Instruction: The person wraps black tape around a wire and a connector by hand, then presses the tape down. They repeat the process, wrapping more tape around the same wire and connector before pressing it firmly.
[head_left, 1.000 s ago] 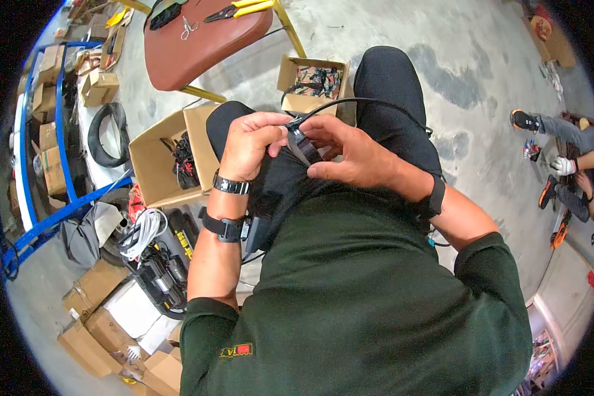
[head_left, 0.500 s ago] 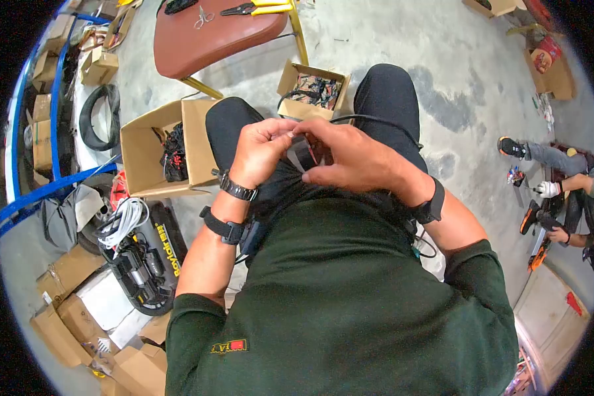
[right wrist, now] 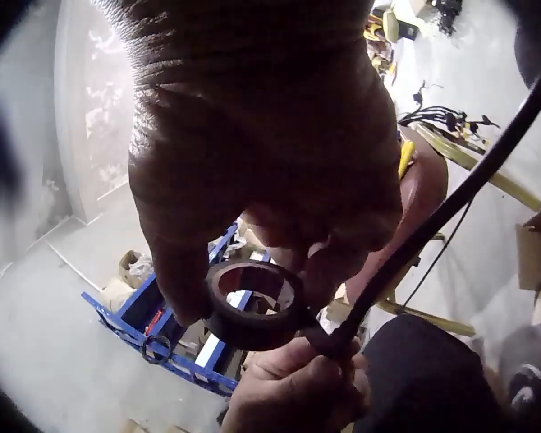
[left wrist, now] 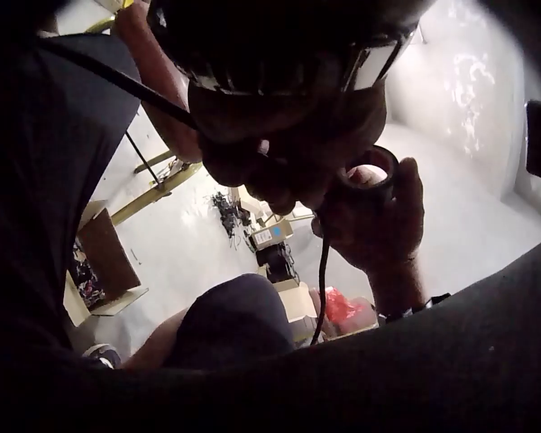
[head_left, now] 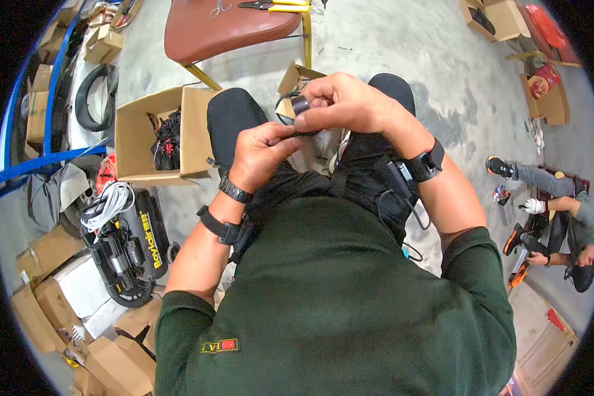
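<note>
My right hand [head_left: 350, 105] grips a roll of black tape [head_left: 300, 105] between thumb and fingers. Seen from the right wrist, the tape roll [right wrist: 252, 332] is a dark ring with an open middle, right beside a black cable [right wrist: 451, 203]. My left hand [head_left: 261, 155] pinches that cable just below the roll, above the lap; its fingertips [right wrist: 343, 383] sit against the cable in the right wrist view. In the left wrist view both hands are mostly dark, and a thin cord [left wrist: 323, 280] hangs beneath them.
An open carton [head_left: 148, 152] with black and red wiring stands left of the knees. Ahead, a brown chair [head_left: 228, 33] bears scissors and yellow-handled pliers [head_left: 287, 6]. A black compressor [head_left: 122, 257] lies at the left. Another person [head_left: 561, 204] sits at the far right.
My right hand has lifted the tape roll up and forward, away from the lap. My left hand stays close to it, pinching the cable. The head view has shifted somewhat.
</note>
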{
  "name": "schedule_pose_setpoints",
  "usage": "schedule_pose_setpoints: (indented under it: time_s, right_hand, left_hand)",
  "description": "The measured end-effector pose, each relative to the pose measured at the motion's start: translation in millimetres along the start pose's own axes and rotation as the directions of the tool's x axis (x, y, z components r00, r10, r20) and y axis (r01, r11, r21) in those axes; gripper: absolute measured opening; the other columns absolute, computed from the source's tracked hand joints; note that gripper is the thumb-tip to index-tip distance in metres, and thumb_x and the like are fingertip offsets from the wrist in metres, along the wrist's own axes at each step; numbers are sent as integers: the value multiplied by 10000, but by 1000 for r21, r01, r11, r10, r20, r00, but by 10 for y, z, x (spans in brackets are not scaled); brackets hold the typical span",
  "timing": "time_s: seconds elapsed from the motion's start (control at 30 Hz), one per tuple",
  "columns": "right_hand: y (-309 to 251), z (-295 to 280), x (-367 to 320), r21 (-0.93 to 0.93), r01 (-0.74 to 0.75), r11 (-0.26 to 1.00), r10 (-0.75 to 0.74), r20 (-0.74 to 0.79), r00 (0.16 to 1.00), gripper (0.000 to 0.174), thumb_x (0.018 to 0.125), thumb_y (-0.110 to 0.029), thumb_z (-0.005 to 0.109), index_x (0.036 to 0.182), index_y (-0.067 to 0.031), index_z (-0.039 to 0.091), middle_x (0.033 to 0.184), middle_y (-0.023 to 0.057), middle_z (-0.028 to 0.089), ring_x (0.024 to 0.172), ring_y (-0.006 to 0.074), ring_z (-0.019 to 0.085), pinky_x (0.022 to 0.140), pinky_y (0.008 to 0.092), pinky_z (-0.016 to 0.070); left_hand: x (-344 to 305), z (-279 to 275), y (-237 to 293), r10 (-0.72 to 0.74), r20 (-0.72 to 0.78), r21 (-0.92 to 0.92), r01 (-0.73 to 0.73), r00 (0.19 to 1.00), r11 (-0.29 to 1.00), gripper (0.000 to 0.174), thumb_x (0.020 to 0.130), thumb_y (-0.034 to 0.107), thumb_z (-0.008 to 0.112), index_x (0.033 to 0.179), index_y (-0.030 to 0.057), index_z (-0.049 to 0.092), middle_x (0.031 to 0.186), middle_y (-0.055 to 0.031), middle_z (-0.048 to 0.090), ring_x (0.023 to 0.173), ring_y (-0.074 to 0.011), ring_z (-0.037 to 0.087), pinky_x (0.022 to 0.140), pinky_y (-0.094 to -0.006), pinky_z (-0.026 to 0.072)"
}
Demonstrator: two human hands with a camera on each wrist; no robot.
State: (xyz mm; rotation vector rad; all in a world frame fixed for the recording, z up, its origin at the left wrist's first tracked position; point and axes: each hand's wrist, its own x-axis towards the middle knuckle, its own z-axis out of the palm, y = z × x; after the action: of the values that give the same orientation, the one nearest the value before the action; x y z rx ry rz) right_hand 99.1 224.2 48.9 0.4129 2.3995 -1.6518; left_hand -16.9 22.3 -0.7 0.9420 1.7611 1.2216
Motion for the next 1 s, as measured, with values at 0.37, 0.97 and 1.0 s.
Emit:
schedule_pose_setpoints:
  time_s: [0.37, 0.97, 1.0]
  right_hand:
    - [208, 204, 123, 338, -45, 940, 96, -137, 986, 458, 773, -518, 750, 676, -88, 626, 608, -27, 538, 560, 74, 481, 495, 248, 353]
    - [397, 343, 277, 447, -236, 863, 280, -35, 959, 417, 798, -474, 768, 668, -111, 607, 599, -33, 545, 504, 53, 480, 454, 206, 359]
    - [390, 345, 283, 429, -250, 868, 293, -36, 955, 423, 795, -480, 768, 664, -110, 609, 597, -31, 544, 505, 56, 481, 459, 207, 364]
  left_hand:
    - [-24, 100, 84, 385, -93, 317, -339, 918, 886, 130, 765, 66, 786, 806, -1, 681, 724, -89, 656, 646, -159, 629, 606, -293, 497]
    - [-63, 189, 216, 635, 26, 629, -507, 772, 589, 229, 737, 97, 778, 935, 74, 665, 666, -94, 582, 588, -283, 599, 538, -375, 477]
    - [-65, 176, 230, 623, 70, 661, -504, 779, 556, 232, 735, 104, 775, 941, 80, 670, 669, -92, 585, 593, -283, 603, 540, -376, 478]
